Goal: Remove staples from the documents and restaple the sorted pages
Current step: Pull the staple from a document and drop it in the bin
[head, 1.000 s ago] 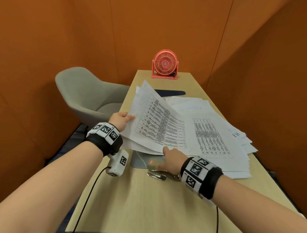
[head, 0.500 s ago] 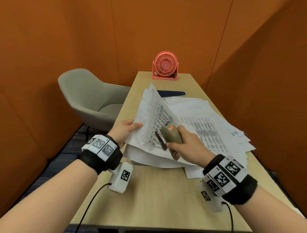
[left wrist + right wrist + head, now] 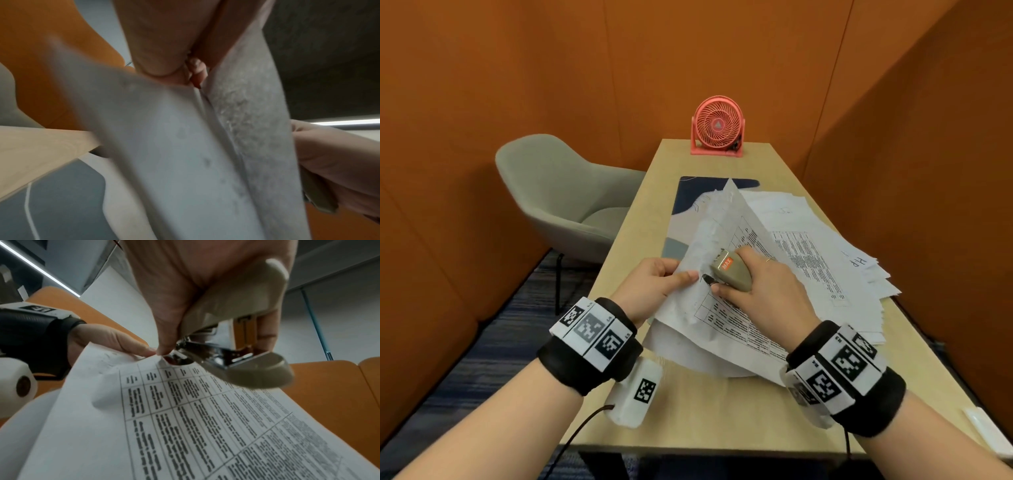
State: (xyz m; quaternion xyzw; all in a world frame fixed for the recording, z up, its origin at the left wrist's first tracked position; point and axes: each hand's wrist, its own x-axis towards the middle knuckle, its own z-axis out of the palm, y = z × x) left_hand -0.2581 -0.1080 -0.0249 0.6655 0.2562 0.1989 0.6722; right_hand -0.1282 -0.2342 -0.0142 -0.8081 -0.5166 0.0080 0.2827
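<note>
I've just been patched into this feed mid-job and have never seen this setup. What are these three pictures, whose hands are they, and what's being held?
There is no machine here: a person works with bare hands, wearing cameras. The wide picture comes from a head camera looking down at the table; the other two come from cameras on each wrist, looking along the fingers. The left hand pinches the edge of a printed document lifted off a loose pile of papers. The right hand grips a beige stapler, its metal end at the document's corner. Farther back stand a pink fan and a grey chair.
</note>
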